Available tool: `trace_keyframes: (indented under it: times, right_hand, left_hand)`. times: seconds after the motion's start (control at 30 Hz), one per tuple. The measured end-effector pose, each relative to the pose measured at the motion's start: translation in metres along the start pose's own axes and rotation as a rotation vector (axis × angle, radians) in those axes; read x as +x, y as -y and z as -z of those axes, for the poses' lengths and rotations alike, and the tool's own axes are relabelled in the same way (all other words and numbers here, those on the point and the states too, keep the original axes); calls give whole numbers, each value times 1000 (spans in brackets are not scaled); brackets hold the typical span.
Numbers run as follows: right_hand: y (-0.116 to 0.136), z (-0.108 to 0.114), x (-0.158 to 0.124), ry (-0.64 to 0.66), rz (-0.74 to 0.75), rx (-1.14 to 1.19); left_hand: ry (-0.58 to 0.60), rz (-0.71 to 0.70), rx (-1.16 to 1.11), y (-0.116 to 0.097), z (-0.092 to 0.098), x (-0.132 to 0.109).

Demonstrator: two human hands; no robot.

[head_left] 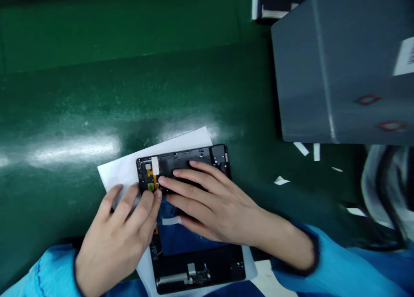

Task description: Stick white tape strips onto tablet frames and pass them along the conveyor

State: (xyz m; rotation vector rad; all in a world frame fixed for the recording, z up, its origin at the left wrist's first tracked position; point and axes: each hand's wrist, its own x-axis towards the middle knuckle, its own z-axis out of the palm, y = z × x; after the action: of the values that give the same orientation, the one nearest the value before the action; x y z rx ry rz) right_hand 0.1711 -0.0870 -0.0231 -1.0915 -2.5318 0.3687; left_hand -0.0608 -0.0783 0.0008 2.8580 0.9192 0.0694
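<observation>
Black device housing [197, 273], long axis nearly vertical with its top leaning left, lies on white paper [126, 172] at lower centre; left hand [113, 249] has fingers [139, 206] pressed together at its edge; right hand [216, 206] spreads fingers [190, 180] across it.

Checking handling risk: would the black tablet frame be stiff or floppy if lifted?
The black tablet frame likely flexes, since its middle looks like an open window between narrow rails. The exposed orange flex strip looks fragile and snaggable. Being flat, the frame seems unlikely to roll.
</observation>
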Motion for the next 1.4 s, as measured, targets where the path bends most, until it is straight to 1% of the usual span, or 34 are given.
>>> trace_keyframes:
  times: [0.2, 0.33, 0.4, 0.47, 0.6, 0.7, 0.8, 1.03, 1.3, 1.4]
  right_hand:
    - [1, 1, 3, 8, 3, -36]
    - [-3, 10, 4, 33, -21, 69]
    - [-6, 14, 6, -4, -46, 143]
    - [-8, 16, 10, -75, -53, 168]
    - [-10, 8, 18, -207, 25, 55]
    - [-12, -1, 21, -241, 70, -7]
    - [-15, -3, 24, -211, 107, -12]
    - [-23, 8, 31, -107, 153, -2]
    - [-26, 12, 33, -79, 174, -2]
    - [-27, 14, 35, -66, 200, -41]
  left_hand:
    - [9, 6, 2, 0, 2, 5]
    - [5, 21, 13, -1, 2, 8]
    - [0, 18, 16, -2, 2, 9]
    - [-5, 17, 16, -2, 2, 8]
    - [-9, 20, 5, -2, 2, 7]
    - [-3, 22, -3, -2, 2, 6]
    - [5, 26, -8, -3, 2, 6]
    - [16, 31, -21, -3, 2, 5]
    - [11, 25, -18, -3, 3, 4]
    - [-20, 23, -21, -2, 1, 5]
